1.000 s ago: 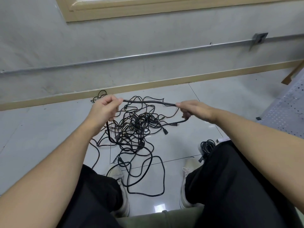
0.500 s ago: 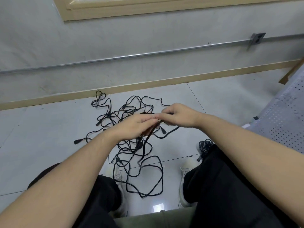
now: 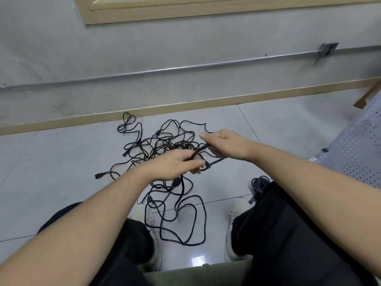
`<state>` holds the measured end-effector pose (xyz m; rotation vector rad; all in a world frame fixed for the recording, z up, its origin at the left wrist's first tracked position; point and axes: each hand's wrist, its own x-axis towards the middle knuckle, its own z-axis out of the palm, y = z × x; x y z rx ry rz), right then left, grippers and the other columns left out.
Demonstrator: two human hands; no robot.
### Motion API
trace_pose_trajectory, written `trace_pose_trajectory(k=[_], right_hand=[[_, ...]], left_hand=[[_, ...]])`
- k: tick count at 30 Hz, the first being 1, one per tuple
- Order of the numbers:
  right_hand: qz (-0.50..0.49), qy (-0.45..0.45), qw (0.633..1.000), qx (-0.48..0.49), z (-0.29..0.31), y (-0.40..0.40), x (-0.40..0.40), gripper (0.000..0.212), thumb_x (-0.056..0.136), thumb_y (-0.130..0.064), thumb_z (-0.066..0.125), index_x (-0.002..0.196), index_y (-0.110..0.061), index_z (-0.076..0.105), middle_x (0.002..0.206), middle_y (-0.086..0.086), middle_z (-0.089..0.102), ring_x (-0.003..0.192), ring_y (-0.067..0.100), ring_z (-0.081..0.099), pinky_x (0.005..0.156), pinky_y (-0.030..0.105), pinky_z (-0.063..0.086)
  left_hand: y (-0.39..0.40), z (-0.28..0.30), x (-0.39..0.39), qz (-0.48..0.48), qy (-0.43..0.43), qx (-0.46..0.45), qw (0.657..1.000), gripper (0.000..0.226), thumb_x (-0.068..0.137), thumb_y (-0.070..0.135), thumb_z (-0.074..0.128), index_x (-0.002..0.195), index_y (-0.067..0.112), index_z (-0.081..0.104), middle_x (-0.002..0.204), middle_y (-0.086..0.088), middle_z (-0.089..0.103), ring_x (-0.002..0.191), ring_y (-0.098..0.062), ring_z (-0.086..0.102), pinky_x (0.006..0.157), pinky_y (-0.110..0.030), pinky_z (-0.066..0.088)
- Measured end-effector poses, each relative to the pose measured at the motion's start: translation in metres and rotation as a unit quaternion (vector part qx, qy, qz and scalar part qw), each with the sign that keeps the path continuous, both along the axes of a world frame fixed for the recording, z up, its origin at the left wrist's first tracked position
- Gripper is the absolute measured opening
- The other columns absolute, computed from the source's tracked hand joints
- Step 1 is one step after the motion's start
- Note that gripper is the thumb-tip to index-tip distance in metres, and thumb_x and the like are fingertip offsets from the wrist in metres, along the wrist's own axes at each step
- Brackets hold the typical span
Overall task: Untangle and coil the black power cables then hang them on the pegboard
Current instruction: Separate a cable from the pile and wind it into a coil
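A tangle of black power cables (image 3: 165, 141) lies on the pale floor tiles between my feet and the wall. My left hand (image 3: 175, 166) and my right hand (image 3: 224, 146) are close together above the tangle, and both grip one black cable (image 3: 201, 149) that runs between them. The cable hangs down from my left hand into a wide loop (image 3: 185, 223) near my left shoe. A loose plug end (image 3: 99, 175) lies at the left of the pile. The grey perforated pegboard (image 3: 354, 151) leans at the right edge.
A small coiled black cable (image 3: 259, 183) lies by my right knee. My legs in black trousers and white shoes (image 3: 232, 219) frame the pile. A grey wall with a metal conduit (image 3: 185, 68) and a tan skirting board runs behind.
My hands, first spread apart with the cable stretched between them, came together over the pile. The left hand moved right and down, and the cable's slack now folds between the hands.
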<state>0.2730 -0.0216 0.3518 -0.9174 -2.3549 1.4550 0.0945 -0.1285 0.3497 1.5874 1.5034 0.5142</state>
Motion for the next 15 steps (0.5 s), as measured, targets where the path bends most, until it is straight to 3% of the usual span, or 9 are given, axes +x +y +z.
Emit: trace_pose_trajectory(k=[3, 5, 7, 9, 11, 13, 15], right_hand=[[0.024, 0.013, 1.0, 0.005, 0.002, 0.0, -0.001, 0.059, 0.097, -0.064, 0.049, 0.057, -0.021, 0.045, 0.054, -0.002, 0.048, 0.056, 0.018, 0.044, 0.06, 0.03, 0.038], [0.053, -0.042, 0.997, 0.03, -0.001, 0.004, 0.002, 0.063, 0.081, -0.08, 0.054, 0.062, -0.02, 0.063, 0.07, 0.001, 0.068, 0.072, 0.019, 0.061, 0.078, 0.035, 0.047], [0.089, -0.12, 0.987, 0.06, -0.01, 0.009, 0.006, 0.065, 0.07, -0.084, 0.061, 0.073, -0.019, 0.065, 0.09, -0.001, 0.075, 0.089, 0.022, 0.068, 0.092, 0.042, 0.05], [0.101, -0.146, 0.979, 0.098, -0.02, 0.014, 0.008, 0.054, 0.073, -0.075, 0.065, 0.076, -0.023, 0.056, 0.1, -0.012, 0.075, 0.103, 0.021, 0.068, 0.1, 0.044, 0.05], [0.099, -0.153, 0.972, 0.147, -0.023, 0.02, 0.011, 0.04, 0.086, -0.065, 0.063, 0.085, -0.025, 0.058, 0.099, -0.008, 0.073, 0.106, 0.018, 0.065, 0.103, 0.042, 0.047], [0.063, -0.141, 0.976, 0.153, -0.021, 0.027, 0.014, 0.04, 0.098, -0.056, 0.056, 0.095, -0.016, 0.062, 0.099, 0.002, 0.071, 0.103, 0.023, 0.063, 0.099, 0.039, 0.047], [-0.001, -0.069, 0.994, 0.09, -0.02, 0.031, 0.018, 0.048, 0.101, -0.055, 0.05, 0.087, -0.01, 0.06, 0.087, 0.001, 0.069, 0.088, 0.023, 0.064, 0.091, 0.039, 0.049]], left_hand=[[0.002, 0.003, 0.008, 0.031, -0.106, 0.008, 0.994, 0.029, 0.111, 0.018, 0.038, 0.09, 0.008, 0.055, 0.071, -0.002, 0.066, 0.068, -0.014, 0.064, 0.074, -0.028, 0.053], [0.005, 0.007, 0.001, 0.073, -0.151, 0.053, 0.984, 0.028, 0.112, 0.018, 0.037, 0.096, 0.005, 0.056, 0.065, 0.004, 0.062, 0.062, -0.012, 0.059, 0.069, -0.024, 0.052], [0.005, 0.011, -0.008, 0.104, -0.162, 0.106, 0.976, 0.029, 0.111, 0.019, 0.038, 0.091, 0.011, 0.057, 0.06, 0.006, 0.055, 0.057, -0.011, 0.05, 0.063, -0.023, 0.045], [0.005, 0.01, -0.016, 0.111, -0.183, 0.125, 0.969, 0.031, 0.111, 0.021, 0.039, 0.085, 0.015, 0.055, 0.056, 0.005, 0.042, 0.054, -0.013, 0.034, 0.056, -0.026, 0.032], [0.003, 0.011, -0.024, 0.119, -0.232, 0.123, 0.958, 0.033, 0.108, 0.029, 0.042, 0.081, 0.02, 0.059, 0.054, 0.008, 0.033, 0.052, -0.012, 0.023, 0.053, -0.028, 0.021], [0.004, 0.015, -0.034, 0.139, -0.288, 0.139, 0.937, 0.037, 0.106, 0.035, 0.045, 0.074, 0.029, 0.062, 0.052, 0.011, 0.031, 0.05, -0.011, 0.019, 0.05, -0.025, 0.017], [0.004, 0.019, -0.047, 0.175, -0.324, 0.159, 0.916, 0.037, 0.103, 0.033, 0.047, 0.071, 0.029, 0.064, 0.05, 0.011, 0.03, 0.046, -0.008, 0.018, 0.046, -0.023, 0.015]])
